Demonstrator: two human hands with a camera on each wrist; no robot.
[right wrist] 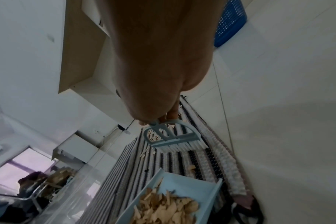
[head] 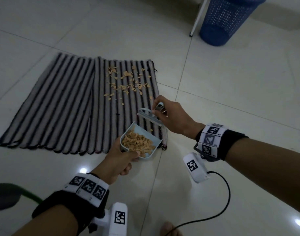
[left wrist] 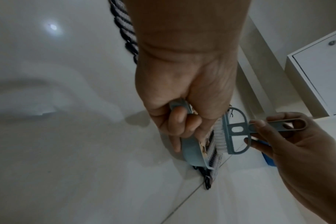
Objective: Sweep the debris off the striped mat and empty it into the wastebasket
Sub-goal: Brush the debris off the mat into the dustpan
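Observation:
A black-and-grey striped mat [head: 64, 106] lies on the tiled floor, with tan debris chips [head: 127, 82] scattered over its far right part. My left hand [head: 119, 163] grips the handle of a light blue dustpan [head: 145, 133], which holds a pile of chips [head: 138, 143] and hangs over the mat's near right corner. My right hand [head: 169, 114] holds a small light blue brush [head: 150, 118] by its handle, just above the pan's far edge. In the right wrist view the brush [right wrist: 173, 139] hangs over the mat [right wrist: 125, 174], bristles down. A blue mesh wastebasket [head: 225, 19] stands at the far right.
A white furniture leg [head: 197, 17] stands just left of the wastebasket. A black cable [head: 219, 198] trails from the right wrist camera across the floor near my foot [head: 169, 229]. A white cabinet [left wrist: 320, 75] shows in the left wrist view.

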